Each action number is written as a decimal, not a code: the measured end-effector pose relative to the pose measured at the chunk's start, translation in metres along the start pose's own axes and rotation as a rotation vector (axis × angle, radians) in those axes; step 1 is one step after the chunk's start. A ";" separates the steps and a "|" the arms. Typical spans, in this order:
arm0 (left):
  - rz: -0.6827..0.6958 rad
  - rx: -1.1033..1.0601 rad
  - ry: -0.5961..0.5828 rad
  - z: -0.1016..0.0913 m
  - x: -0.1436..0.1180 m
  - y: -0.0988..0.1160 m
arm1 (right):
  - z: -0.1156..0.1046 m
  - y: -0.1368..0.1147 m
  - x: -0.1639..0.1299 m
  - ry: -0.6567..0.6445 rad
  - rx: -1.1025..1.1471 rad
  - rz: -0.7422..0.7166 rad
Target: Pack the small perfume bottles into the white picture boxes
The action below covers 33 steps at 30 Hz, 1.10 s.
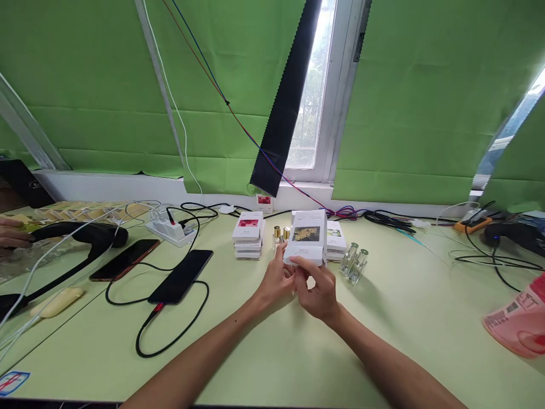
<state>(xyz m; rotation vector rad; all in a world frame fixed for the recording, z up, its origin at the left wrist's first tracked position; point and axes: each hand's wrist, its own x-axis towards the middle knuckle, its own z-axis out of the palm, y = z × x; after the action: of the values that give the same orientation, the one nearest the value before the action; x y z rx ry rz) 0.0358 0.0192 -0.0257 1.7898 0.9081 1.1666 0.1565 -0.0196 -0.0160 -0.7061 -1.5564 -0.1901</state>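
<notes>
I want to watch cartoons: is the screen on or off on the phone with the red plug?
Off: the phone screen is all black, with no picture or light showing.

Left fingers point(280, 253) partly hidden behind box point(306, 234), pink bag point(520, 322) cut off

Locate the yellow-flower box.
In the head view, the yellow-flower box is just below centre, in the left hand and right hand, between gold-capped bottles at left and green-capped bottles at right.
</notes>
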 end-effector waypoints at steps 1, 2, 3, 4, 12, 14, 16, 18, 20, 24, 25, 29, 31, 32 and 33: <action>0.005 -0.035 -0.037 -0.001 0.001 0.000 | 0.000 -0.001 0.000 -0.008 0.000 -0.010; 0.012 -0.051 -0.059 -0.002 0.002 0.001 | -0.001 -0.002 0.001 -0.021 0.004 -0.015; 0.025 -0.045 -0.043 -0.003 0.004 0.001 | -0.001 -0.002 0.001 -0.037 0.009 -0.018; 0.038 -0.019 0.003 -0.005 0.006 0.001 | -0.001 -0.002 0.001 -0.055 0.013 -0.017; 0.142 0.319 0.268 -0.019 0.010 -0.004 | 0.000 -0.003 -0.001 -0.146 0.078 -0.012; 0.155 0.349 0.286 -0.020 0.010 -0.007 | 0.001 -0.004 -0.001 -0.143 0.091 -0.001; 0.163 0.368 0.295 -0.022 0.010 -0.010 | 0.002 -0.004 -0.001 -0.140 0.091 0.019; 0.170 0.390 0.299 -0.025 0.012 -0.012 | 0.002 -0.003 -0.002 -0.135 0.085 0.038; 0.176 0.420 0.298 -0.028 0.015 -0.015 | 0.002 -0.003 -0.003 -0.134 0.087 0.052; 0.204 0.517 0.249 -0.036 0.020 -0.016 | 0.001 -0.003 -0.004 -0.153 0.096 0.063; 0.212 0.535 0.237 -0.038 0.021 -0.015 | 0.001 -0.004 -0.004 -0.157 0.098 0.059; 0.241 0.553 0.178 -0.042 0.023 -0.015 | 0.001 -0.006 -0.003 -0.175 0.132 0.048; 0.262 0.552 0.145 -0.043 0.024 -0.015 | 0.000 -0.006 -0.003 -0.178 0.151 0.046; 0.273 0.555 0.128 -0.043 0.024 -0.015 | 0.000 -0.007 -0.002 -0.181 0.156 0.046; 0.284 0.561 0.112 -0.043 0.024 -0.015 | 0.000 -0.007 -0.002 -0.183 0.159 0.045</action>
<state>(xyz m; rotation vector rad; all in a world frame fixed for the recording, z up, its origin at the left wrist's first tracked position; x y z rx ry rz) 0.0011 0.0564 -0.0192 2.3837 1.1552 1.2809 0.1528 -0.0259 -0.0158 -0.6459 -1.7073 0.0328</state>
